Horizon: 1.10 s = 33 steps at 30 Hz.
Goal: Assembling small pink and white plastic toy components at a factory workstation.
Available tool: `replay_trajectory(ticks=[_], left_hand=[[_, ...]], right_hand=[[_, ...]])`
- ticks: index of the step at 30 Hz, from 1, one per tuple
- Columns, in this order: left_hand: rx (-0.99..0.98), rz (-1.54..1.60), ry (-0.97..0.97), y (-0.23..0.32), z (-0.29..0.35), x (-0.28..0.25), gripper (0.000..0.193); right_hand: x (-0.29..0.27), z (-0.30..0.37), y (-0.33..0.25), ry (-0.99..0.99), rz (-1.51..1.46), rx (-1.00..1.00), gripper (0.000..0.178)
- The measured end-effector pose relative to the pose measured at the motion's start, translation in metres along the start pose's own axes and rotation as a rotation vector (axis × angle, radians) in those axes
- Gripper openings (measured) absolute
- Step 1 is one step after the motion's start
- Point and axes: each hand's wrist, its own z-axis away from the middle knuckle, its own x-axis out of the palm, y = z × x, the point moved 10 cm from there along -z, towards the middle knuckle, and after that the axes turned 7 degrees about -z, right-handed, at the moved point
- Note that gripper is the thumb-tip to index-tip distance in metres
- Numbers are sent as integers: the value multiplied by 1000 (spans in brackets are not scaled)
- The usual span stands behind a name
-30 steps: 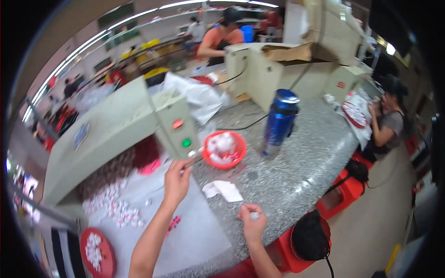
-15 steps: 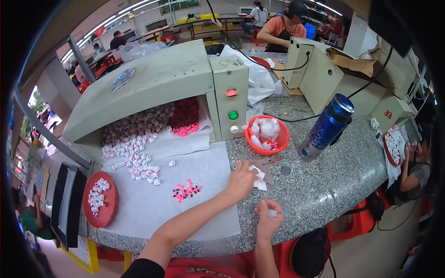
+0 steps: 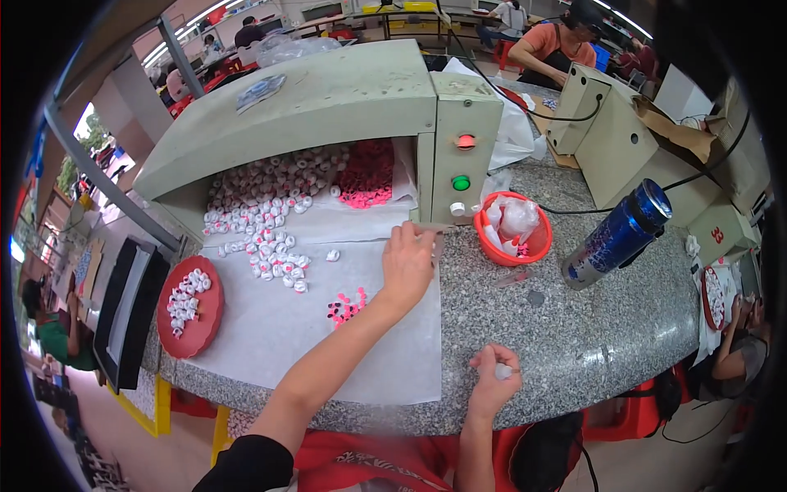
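My left hand (image 3: 409, 264) reaches to the right edge of the white paper sheet, just below the grey machine's control box. Its fingers are closed, and a thin greyish strip (image 3: 436, 227) shows at the fingertips. My right hand (image 3: 494, 379) hovers over the near part of the granite counter, fingers curled around a small whitish, translucent object (image 3: 502, 371), mostly hidden. Left of my left forearm lies a small group of pink and dark bits (image 3: 348, 307). Beyond them, white pieces with pink marks (image 3: 277, 261) spill from the machine's opening.
A grey machine (image 3: 303, 98) with red and green lights stands at the back. A red dish (image 3: 215, 316) of white pieces is at left. An orange-red bowl (image 3: 525, 261) holding white bottles and a blue flask (image 3: 616, 238) stand right. Co-workers sit around.
My left hand has moved away from the counter beside the bowl, up and left toward the machine; the white tissue is no longer visible there. My right hand stays curled. The view has shifted.
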Motion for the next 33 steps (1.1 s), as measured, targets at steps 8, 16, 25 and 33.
replay_trajectory(ticks=[8,16,25,33], left_hand=[[185,109,-459,24,68,34,18],[84,202,-386,21,161,-39,24],[-570,-272,-29,-152,202,-217,13],[-420,-330,-68,-141,196,-113,19]], right_hand=[[2,1,2,-38,40,7,8],[10,5,5,-43,63,35,8],[12,6,0,-121,107,-19,8],[14,10,7,-136,100,28,9]])
